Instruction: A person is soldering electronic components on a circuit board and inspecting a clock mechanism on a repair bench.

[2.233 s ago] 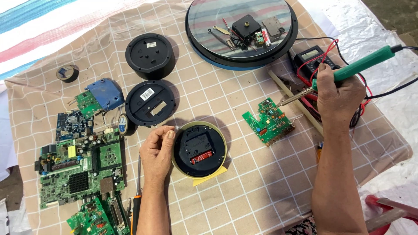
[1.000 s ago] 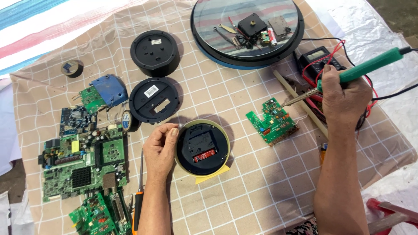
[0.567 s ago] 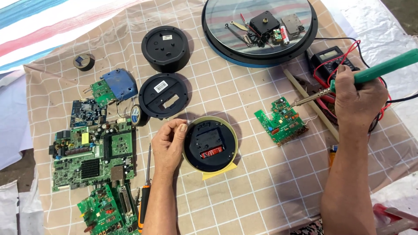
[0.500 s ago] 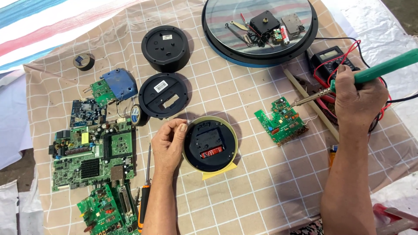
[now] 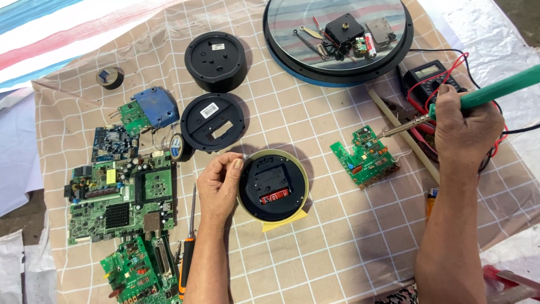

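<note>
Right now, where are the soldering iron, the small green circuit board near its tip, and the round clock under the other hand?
soldering iron (image 5: 489,90), head view, on its green handle.
small green circuit board (image 5: 365,157), head view, on its middle.
round clock (image 5: 273,184), head view, on its black back.

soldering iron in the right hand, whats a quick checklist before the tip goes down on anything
1. Grip: right hand is wrapped round the green soldering iron handle: ok.
2. Tip: it hovers at the top edge of the small green circuit board; whether it touches, cannot tell.
3. Board held down: it lies loose on the checked cloth, no hand on it: not ok.
4. Left hand away from the tip: it grips the rim of the round clock, well apart from the iron: ok.
5. Cables: red leads of the multimeter run under the right hand, close to the iron: not ok.
6. Tip hot: cannot tell.
</note>
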